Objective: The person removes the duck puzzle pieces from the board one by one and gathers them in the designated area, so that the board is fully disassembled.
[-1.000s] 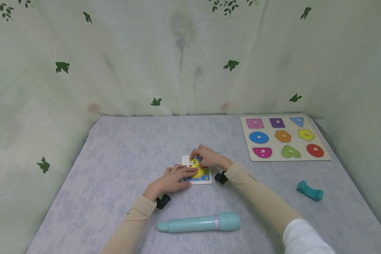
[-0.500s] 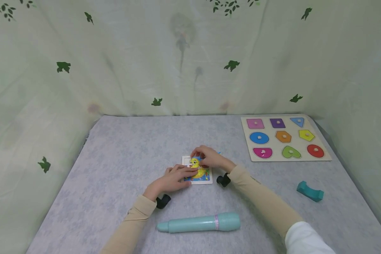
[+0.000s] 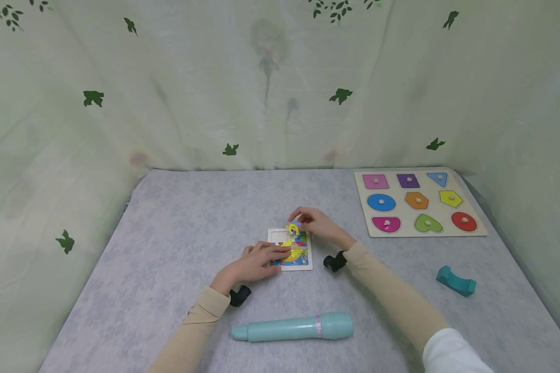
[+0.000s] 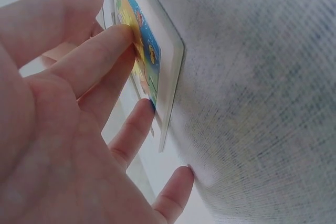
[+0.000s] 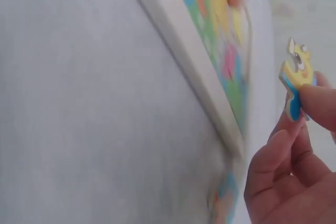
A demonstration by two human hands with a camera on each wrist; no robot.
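A small jigsaw puzzle in a white frame (image 3: pixel 310 262) lies mid-table, with a yellow duck picture and a bare patch at its upper left. My left hand (image 3: pixel 256 262) rests on it with fingers extended; the left wrist view has the fingertips (image 4: pixel 125 31) on the picture and the frame edge (image 4: pixel 172 59). Over the puzzle's far right corner, my right hand (image 3: pixel 324 227) pinches a puzzle piece (image 3: pixel 293 229) bearing the duck's face. In the right wrist view, thumb and fingers hold that piece (image 5: pixel 303 72) raised off the board.
Another colourful piece (image 5: pixel 226 200) lies beyond the frame, blurred. Nearer me is a pale teal microphone-shaped object (image 3: pixel 291 328). To the right are a teal arched block (image 3: pixel 456 281) and a knobbed shape board (image 3: pixel 364 220). A leaf-patterned curtain (image 3: pixel 191 103) closes the back.
My right hand has lifted the duck-face piece out of the puzzle, moving it slightly up and right and leaving a gap. The left hand has stayed in place.
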